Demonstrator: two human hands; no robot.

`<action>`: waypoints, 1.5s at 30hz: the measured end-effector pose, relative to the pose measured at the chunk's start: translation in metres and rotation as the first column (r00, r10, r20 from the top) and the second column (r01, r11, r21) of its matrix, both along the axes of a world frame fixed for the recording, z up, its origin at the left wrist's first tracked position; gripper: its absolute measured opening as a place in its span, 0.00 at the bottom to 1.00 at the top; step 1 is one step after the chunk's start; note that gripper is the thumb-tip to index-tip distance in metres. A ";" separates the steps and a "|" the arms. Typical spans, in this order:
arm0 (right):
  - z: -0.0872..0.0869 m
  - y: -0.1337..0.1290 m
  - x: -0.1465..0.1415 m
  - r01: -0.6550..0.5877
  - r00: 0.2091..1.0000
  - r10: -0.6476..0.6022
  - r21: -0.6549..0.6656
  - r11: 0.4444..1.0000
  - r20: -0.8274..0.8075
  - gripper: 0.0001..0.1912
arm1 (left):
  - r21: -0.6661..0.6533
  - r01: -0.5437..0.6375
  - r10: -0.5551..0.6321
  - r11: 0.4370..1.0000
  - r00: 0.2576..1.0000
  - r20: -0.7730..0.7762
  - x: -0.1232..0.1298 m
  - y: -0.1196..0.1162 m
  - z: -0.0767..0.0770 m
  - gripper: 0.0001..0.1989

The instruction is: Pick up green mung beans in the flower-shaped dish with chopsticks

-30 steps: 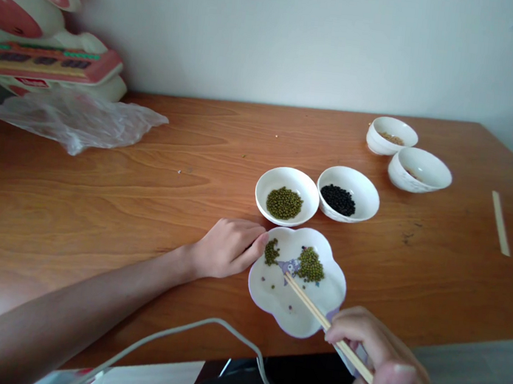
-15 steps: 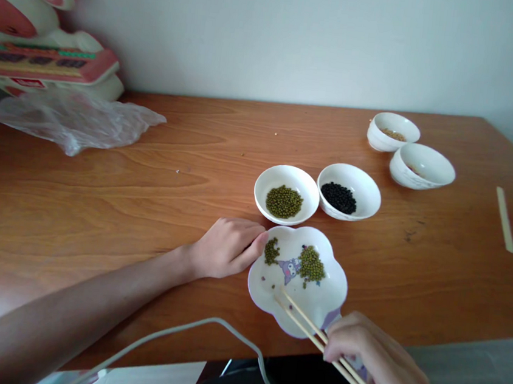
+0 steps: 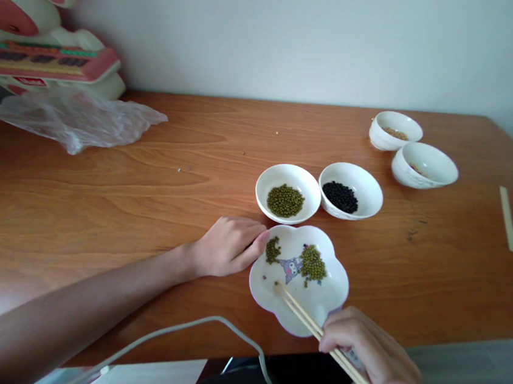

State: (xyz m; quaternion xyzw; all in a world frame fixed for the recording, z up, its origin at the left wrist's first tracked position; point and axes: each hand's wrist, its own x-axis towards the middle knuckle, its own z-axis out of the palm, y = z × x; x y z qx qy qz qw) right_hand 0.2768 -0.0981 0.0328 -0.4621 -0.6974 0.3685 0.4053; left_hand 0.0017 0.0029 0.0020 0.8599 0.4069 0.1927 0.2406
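Observation:
In the head view a white flower-shaped dish [image 3: 301,313] with a cartoon print holds two groups of mung beans [image 3: 313,263] and one loose green bean. My left hand [image 3: 230,247] lies on the table with curled fingers, its thumb and fingertips gripping the dish's left rim. A pair of wooden chopsticks [image 3: 303,316] is in my right hand [image 3: 370,350], closed around them at the lower right. Their tips meet over the dish, at the loose bean; I cannot tell whether they pinch it. Just behind the dish stands a white bowl [image 3: 263,190] with mung beans.
Beside it is a bowl of black beans [image 3: 340,197]. Two more bowls [image 3: 428,164] stand at the back right, near a wooden strip [image 3: 509,218]. A plastic bag [image 3: 80,121] and a rabbit-shaped toy keyboard [image 3: 45,63] sit at the left. A pale cable [image 3: 206,319] crosses the front edge.
My right hand has moved slightly left and up. The chopstick tips have come together and shifted to the loose bean. My left hand stays at the dish's rim.

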 end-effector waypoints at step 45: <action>0.051 0.071 0.001 0.311 0.950 -0.296 0.380 0.871 -0.097 0.42 | 0.037 -0.009 0.010 0.999 1.000 -0.022 0.000 -0.001 0.002 0.21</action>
